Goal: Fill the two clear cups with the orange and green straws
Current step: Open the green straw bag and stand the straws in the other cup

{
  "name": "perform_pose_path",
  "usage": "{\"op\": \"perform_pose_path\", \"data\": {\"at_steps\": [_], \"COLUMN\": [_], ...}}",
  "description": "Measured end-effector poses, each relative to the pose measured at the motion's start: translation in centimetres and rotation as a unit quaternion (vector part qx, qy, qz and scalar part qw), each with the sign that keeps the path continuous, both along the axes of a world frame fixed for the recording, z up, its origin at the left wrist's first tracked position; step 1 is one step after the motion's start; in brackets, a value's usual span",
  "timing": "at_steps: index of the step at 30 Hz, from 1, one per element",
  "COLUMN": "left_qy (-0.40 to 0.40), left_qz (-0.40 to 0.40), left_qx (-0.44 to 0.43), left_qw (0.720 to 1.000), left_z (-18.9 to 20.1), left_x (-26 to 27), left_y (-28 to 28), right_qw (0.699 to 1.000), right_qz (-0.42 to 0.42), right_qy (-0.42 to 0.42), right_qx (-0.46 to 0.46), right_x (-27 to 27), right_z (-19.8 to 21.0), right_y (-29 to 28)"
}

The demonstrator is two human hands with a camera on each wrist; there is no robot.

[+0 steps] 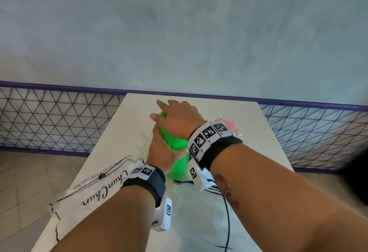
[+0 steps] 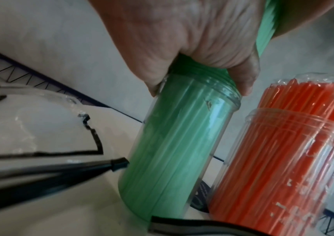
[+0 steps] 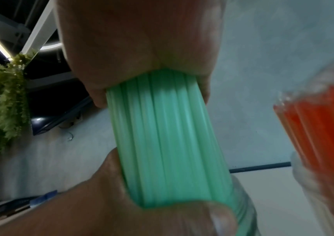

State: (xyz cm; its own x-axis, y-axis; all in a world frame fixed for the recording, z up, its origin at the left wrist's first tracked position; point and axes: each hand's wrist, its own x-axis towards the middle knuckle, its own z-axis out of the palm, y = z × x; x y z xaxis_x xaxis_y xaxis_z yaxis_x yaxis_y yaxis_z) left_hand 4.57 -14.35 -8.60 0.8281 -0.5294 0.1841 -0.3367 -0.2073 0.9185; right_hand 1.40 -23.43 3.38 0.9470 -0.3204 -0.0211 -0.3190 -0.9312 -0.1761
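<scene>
Both hands, left [image 1: 161,152] and right [image 1: 179,120], gripping green straws [image 2: 267,28]; two clear cups [image 2: 178,143], one orange-filled

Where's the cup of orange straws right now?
On the white table, just right of the green-straw cup that both hands hold; in the head view the right hand and wrist hide most of the orange-straw cup.

Green cup [image 1: 179,169]: in your head view, mostly hidden behind both wrists.
Orange straws [image 1: 229,125]: only tips show past your right wristband.
Orange cup [image 2: 283,167]: cut off at the frame's right edge.
</scene>
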Motion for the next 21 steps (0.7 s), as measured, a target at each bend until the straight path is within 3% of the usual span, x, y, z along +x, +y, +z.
{"op": "perform_pose_path", "data": {"at_steps": [3, 6, 7, 8, 10, 12, 13, 15, 21], "left_qy": [0.005, 0.050, 0.055, 0.055, 0.029, 0.006, 0.004, 0.009, 0.027], "left_qz": [-0.020, -0.021, -0.013, -0.008, -0.011, -0.007, -0.005, -0.006, -0.045], "left_qx": [-0.015, -0.028, -0.021, -0.022, 0.002, 0.031, 0.039, 0.034, 0.021], "left_qw": [1.000, 0.998, 0.998, 0.998, 1.000, 0.999, 0.999, 0.999, 0.998], "left_z": [-0.2, -0.1, 0.1, 0.1, 0.4, 0.4, 0.4, 0.5, 0.3], "left_x": [0.8, 1.3, 1.2, 1.3, 1.2, 1.4, 1.4, 1.6, 1.7], "left_y": [-0.1, -0.9, -1.0, -1.1, -0.9, -0.8, -0.7, -0.8, 0.1], "right_qw": [0.986, 0.894, 0.876, 0.880, 0.931, 0.994, 1.000, 0.991, 0.969], "right_qz": [0.000, 0.018, 0.019, 0.021, 0.007, -0.015, -0.019, -0.076, -0.122], "right_qy": [-0.164, -0.445, -0.479, -0.471, -0.353, -0.103, 0.003, 0.106, 0.216], "right_qx": [0.012, 0.047, 0.052, 0.064, 0.091, 0.030, -0.025, -0.021, -0.004], "right_x": [-0.8, -4.4, -5.9, -7.4, -9.7, -11.1, -11.7, -12.5, -12.7], "right_z": [-0.8, -3.1, -4.8, -6.4, -9.8, -13.0, -14.4, -15.7, -16.8], "right_y": [0.8, 2.2, 2.7, 3.1, 3.0, 2.4, 2.1, 1.8, 0.9]}}
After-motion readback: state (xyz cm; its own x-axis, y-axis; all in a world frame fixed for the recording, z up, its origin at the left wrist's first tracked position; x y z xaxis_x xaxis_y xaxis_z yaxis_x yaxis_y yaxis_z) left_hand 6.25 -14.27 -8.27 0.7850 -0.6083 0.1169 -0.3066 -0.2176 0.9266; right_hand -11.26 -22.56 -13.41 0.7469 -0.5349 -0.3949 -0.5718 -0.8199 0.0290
